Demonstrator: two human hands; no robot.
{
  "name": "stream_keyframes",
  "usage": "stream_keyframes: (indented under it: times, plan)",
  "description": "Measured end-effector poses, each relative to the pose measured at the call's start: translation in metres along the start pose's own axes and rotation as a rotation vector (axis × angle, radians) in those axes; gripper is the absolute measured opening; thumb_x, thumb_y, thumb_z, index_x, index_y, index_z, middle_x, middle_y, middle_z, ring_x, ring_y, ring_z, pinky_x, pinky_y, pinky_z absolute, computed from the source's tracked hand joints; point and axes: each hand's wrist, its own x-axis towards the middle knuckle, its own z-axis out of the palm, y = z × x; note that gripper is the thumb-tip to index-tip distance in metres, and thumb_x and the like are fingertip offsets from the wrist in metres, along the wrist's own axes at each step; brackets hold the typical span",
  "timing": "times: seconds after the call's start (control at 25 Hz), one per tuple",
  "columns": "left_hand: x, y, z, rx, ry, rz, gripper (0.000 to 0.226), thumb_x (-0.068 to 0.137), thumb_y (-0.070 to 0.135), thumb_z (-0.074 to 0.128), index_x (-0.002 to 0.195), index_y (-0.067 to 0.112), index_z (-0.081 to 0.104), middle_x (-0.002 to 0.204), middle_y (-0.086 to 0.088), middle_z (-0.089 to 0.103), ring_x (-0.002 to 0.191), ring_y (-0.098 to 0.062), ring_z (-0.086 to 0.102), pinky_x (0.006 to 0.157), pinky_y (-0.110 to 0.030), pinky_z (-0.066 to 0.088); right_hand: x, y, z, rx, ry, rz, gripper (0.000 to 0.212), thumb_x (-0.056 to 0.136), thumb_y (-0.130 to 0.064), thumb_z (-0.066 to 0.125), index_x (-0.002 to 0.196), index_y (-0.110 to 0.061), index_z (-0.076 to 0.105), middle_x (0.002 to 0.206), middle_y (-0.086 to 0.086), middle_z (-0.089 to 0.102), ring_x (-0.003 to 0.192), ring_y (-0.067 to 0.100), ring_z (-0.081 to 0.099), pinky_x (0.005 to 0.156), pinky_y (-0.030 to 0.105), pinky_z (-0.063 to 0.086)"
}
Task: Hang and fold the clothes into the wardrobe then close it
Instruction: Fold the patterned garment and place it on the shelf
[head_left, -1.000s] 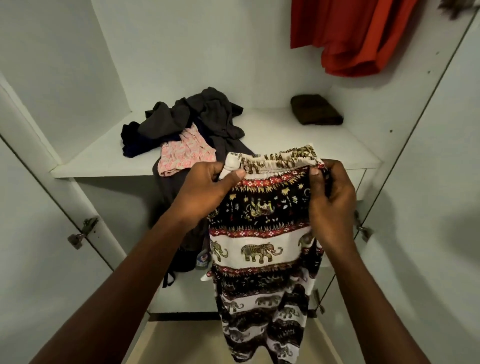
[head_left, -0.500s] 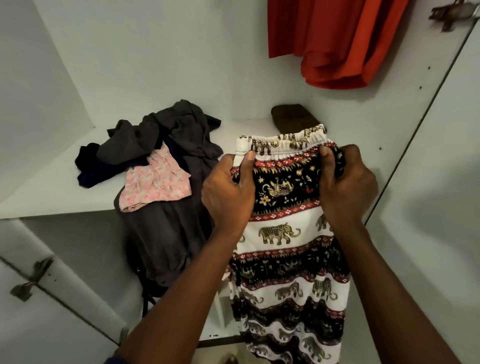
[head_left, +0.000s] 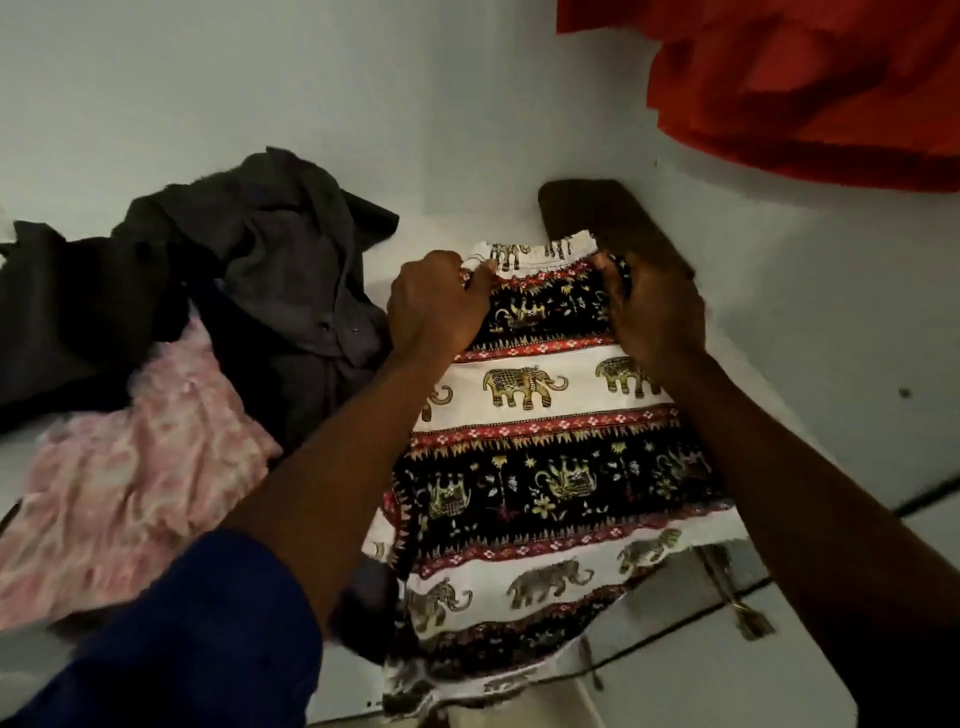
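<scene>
Two grips pinch the elephant-print trousers (head_left: 524, 426) at the waistband: left grip (head_left: 439, 306) and right grip (head_left: 657, 312), fingers curled on its corners. Trousers lie on the wardrobe shelf (head_left: 779, 312), lower part hanging off its edge.

Left grip (head_left: 436, 306), right grip (head_left: 654, 312) pinch waistband of elephant-print trousers (head_left: 524, 415) lying on shelf (head_left: 779, 322), lower part over edge. Beside: dark grey shirt (head_left: 270, 270), pink garment (head_left: 130, 467). Behind: brown folded cloth (head_left: 613, 213), perhaps towel. Red garment (head_left: 805, 88) above.
</scene>
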Motion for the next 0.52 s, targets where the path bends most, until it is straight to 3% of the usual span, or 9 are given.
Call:
stream_keyframes:
  times: [0.08,0.2,0.36,0.44,0.52]
  plan:
    - [0.025,-0.009,0.024,0.013,-0.062,-0.026,0.049,0.094,0.061,0.057,0.081,0.014,0.065,0.088,-0.012,0.072,0.089,-0.033,0.070,0.070,-0.034,0.048,0.020,0.010,0.032,-0.017,-0.074,0.037,0.056,0.108,-0.053,0.029,0.123,-0.011,0.063,0.113,0.019,0.068,0.107,0.039,0.064,0.083,0.041,0.048]
    - [0.057,-0.017,0.049,0.053,-0.116,-0.033,0.047,0.093,0.057,0.059,0.096,0.012,0.072,0.099,-0.013,0.074,0.098,-0.033,0.070,0.083,-0.038,0.056,0.047,0.021,0.065,-0.021,-0.109,0.052,0.053,0.106,-0.052,0.037,0.119,-0.010,0.067,0.114,0.018,0.069,0.107,0.038,0.064,0.085,0.042,0.052]
    - [0.081,-0.016,0.056,0.035,-0.182,-0.084,0.042,0.092,0.058,0.061,0.076,0.019,0.063,0.087,-0.007,0.072,0.091,-0.027,0.070,0.071,-0.030,0.046,0.070,0.025,0.080,-0.042,-0.087,0.063,0.054,0.104,-0.055,0.041,0.104,-0.009,0.070,0.102,0.019,0.071,0.097,0.038,0.066,0.076,0.038,0.049]
    - [0.084,-0.021,0.047,-0.045,-0.227,-0.138,0.036,0.092,0.056,0.064,0.090,0.021,0.071,0.099,-0.002,0.074,0.102,-0.022,0.069,0.079,-0.026,0.045,0.074,0.023,0.080,-0.048,-0.089,0.071,0.054,0.103,-0.056,0.042,0.103,-0.010,0.070,0.101,0.019,0.070,0.096,0.039,0.066,0.074,0.038,0.047]
    - [0.076,-0.019,0.026,-0.171,-0.298,-0.219,0.040,0.091,0.055,0.067,0.115,0.024,0.068,0.116,0.000,0.070,0.114,-0.019,0.064,0.094,-0.029,0.049,0.072,0.024,0.079,-0.042,-0.073,0.053,0.052,0.103,-0.054,0.043,0.104,-0.009,0.070,0.103,0.020,0.070,0.097,0.041,0.065,0.076,0.039,0.046]
